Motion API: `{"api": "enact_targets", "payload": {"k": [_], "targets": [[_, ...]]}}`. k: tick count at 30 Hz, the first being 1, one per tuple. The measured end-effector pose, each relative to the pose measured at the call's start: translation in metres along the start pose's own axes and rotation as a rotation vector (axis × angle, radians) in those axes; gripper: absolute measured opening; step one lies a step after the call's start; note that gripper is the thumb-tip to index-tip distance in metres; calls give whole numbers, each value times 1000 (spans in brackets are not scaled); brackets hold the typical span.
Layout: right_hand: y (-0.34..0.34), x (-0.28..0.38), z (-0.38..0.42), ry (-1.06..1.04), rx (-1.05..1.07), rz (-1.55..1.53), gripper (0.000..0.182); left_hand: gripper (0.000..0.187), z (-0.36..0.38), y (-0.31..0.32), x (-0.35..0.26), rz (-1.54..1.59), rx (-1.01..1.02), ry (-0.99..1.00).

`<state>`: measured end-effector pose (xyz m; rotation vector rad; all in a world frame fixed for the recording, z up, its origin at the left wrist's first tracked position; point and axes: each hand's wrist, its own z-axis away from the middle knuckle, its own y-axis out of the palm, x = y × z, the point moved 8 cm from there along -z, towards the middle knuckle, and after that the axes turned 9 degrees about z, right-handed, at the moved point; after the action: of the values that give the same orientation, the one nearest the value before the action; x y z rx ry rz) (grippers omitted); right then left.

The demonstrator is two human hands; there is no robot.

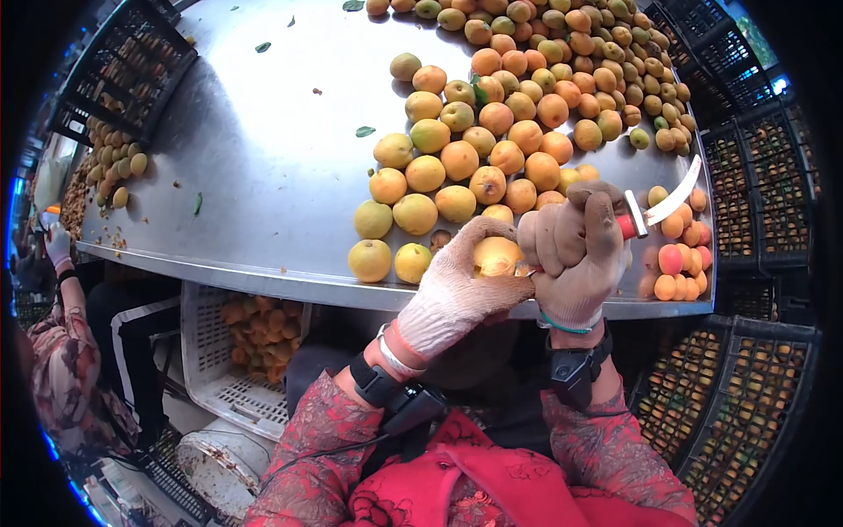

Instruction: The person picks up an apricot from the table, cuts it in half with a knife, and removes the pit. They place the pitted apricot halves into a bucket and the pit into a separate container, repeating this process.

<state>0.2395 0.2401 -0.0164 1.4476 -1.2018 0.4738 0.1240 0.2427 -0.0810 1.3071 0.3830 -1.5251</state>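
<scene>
Both hands wear dusty knit gloves and meet at the table's front edge. My left hand (461, 277) is closed around a yellow apricot (498, 256), fingers behind it and thumb below. My right hand (575, 250) is wrapped round the red handle of a knife (674, 195), whose curved pale blade sticks out to the upper right, away from the fruit. A small dark tip shows between the right hand and the apricot; I cannot make out what it belongs to. Whole apricots (458, 161) lie just beyond my hands. Smaller orange-red pieces (680, 270) sit in the right corner.
The metal table (263, 193) carries a large apricot heap at the back right. A black crate (123, 70) lies tipped at the left with fruit spilling out. Below stands a white crate (237, 386) of fruit. Stacked crates (729, 404) line the right. A co-worker's gloved hand (58, 243) is at far left.
</scene>
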Motion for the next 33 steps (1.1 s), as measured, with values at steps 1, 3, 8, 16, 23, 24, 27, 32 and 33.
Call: {"api": "enact_targets", "payload": {"k": [1, 3, 8, 16, 23, 24, 27, 32, 33], "targets": [[-1, 0, 0, 0, -1, 0, 21, 43, 0, 0, 0, -38, -8, 2], [-5, -5, -1, 46, -21, 57, 26, 43, 1, 0, -1, -75, -15, 6], [-18, -22, 1, 233, -145, -113, 30, 43, 5, 5, -9, 33, 106, 13], [-50, -51, 18, 391, -401, 58, 28, 48, 12, 7, -9, -90, 55, -10], [-27, -52, 15, 559, -360, -493, 34, 47, 11, 5, -11, -223, 37, 251], [-29, -52, 15, 569, -385, -476, 34, 47, 11, 4, -8, -231, 50, 257], [-33, -52, 18, 585, -405, -466, 34, 43, 7, 3, 0, -64, 118, 260], [-36, -50, 16, 647, -447, -387, 38, 35, 8, 12, -9, -75, 185, 166], [-42, -49, 15, 622, -421, -472, 41, 33, 9, 7, -3, -70, 164, 143]]}}
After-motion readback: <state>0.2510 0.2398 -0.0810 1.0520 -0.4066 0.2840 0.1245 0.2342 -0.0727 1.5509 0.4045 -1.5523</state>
